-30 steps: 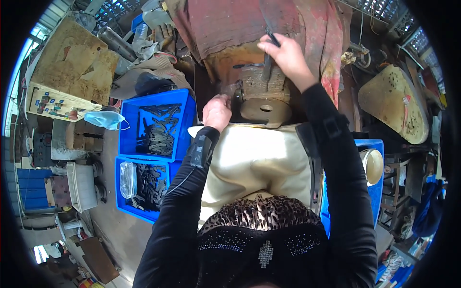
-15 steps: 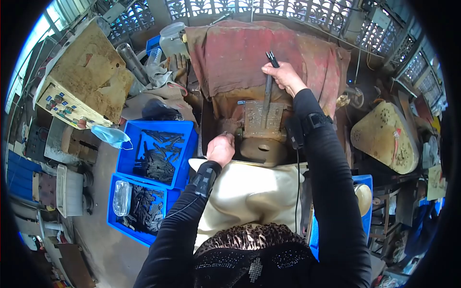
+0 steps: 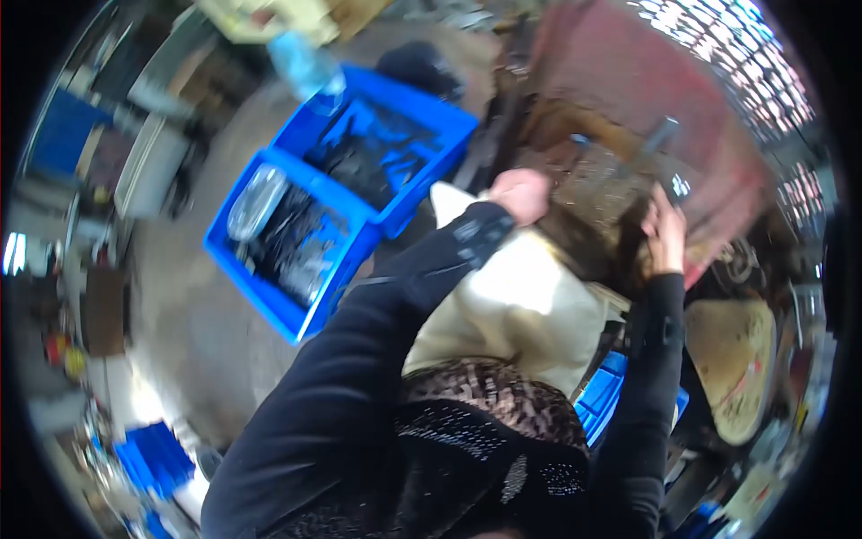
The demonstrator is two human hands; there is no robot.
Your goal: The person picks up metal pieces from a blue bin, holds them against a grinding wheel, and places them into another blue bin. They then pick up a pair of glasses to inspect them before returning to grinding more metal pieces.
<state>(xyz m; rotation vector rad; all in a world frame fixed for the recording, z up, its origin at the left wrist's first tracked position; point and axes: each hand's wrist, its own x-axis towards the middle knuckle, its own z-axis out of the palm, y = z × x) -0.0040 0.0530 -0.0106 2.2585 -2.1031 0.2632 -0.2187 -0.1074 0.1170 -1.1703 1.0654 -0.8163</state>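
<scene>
The picture is blurred and tilted. My left hand [image 3: 521, 193] is curled into a fist at the top edge of the cream apron [image 3: 525, 305] on my lap, against the rusty bench machine [image 3: 588, 184]. The blur hides what it holds, if anything. My right hand [image 3: 664, 232] is raised beside the machine with its fingers wrapped round a dark handle [image 3: 677, 187]. A grey metal bar [image 3: 655, 139] slants up from the machine just above that hand.
Two blue crates [image 3: 400, 148] [image 3: 269, 287] of dark metal parts stand on the floor to my left, one holding a clear plastic bottle [image 3: 254, 199]. A red cloth [image 3: 669, 81] hangs behind the machine. Another blue crate [image 3: 603, 395] and a tan padded object [image 3: 729, 359] are at my right.
My head has swung left and tilted, so the crates now fill the upper left. My right hand has come down nearer my body; my left hand stays at the machine.
</scene>
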